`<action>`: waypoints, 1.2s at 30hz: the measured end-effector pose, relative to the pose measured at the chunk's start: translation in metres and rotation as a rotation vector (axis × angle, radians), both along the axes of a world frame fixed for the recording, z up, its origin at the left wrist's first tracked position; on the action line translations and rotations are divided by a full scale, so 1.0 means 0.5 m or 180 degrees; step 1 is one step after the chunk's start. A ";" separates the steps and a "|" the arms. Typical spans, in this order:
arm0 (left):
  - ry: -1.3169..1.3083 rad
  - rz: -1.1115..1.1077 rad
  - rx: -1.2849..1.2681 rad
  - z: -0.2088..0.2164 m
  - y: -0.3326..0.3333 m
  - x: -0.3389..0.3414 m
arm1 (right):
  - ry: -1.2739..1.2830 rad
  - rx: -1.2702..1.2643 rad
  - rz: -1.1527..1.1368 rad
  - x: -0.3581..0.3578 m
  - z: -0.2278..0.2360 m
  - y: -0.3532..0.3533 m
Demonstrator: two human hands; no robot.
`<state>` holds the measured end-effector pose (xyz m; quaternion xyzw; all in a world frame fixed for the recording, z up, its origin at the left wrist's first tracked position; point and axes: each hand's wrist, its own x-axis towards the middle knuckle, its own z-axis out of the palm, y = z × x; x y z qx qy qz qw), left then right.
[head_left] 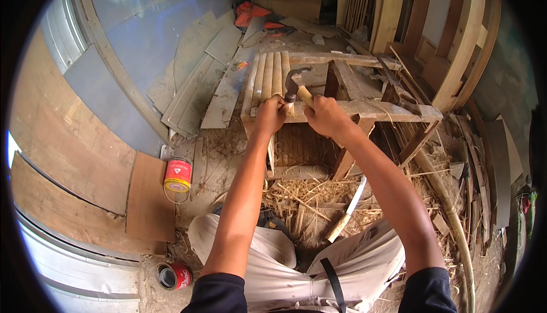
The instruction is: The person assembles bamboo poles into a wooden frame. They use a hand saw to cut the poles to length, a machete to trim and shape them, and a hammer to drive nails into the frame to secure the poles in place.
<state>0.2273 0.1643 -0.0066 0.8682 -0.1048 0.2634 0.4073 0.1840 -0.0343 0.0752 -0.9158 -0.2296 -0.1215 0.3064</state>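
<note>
My right hand (329,117) grips the short wooden handle of a claw hammer (294,84). The dark hammer head hangs just beside the fingers of my left hand (270,114). Those fingers are pinched together at the front edge of a low wooden frame (370,109); whatever they hold is too small or too hidden to make out. Several pale, rounded strips (268,76), bamboo-like, lie side by side across the left part of the frame. Its right part shows open gaps between the bars.
A long knife (348,213) with a pale handle lies on shavings before my knees. Left stand a red-and-yellow can (178,174) and an open red can (174,276). Boards (191,93) lean on the left wall. A long pole (450,210) and wood scraps lie at the right.
</note>
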 end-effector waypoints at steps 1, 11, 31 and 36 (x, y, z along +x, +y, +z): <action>-0.0085 -0.0046 -0.0045 0.002 0.001 -0.001 | 0.0223 0.0043 0.0002 -0.002 0.002 0.001; 0.0430 -0.0100 0.0022 0.033 0.005 -0.017 | -0.0028 0.0247 0.0094 0.008 0.040 -0.004; 0.0803 -0.0197 0.0117 0.035 0.010 -0.007 | -0.0224 -0.0261 0.0352 0.008 0.043 -0.003; 0.0675 -0.0297 0.0026 0.036 0.011 -0.005 | -0.0064 -0.0223 0.0040 0.009 0.049 0.002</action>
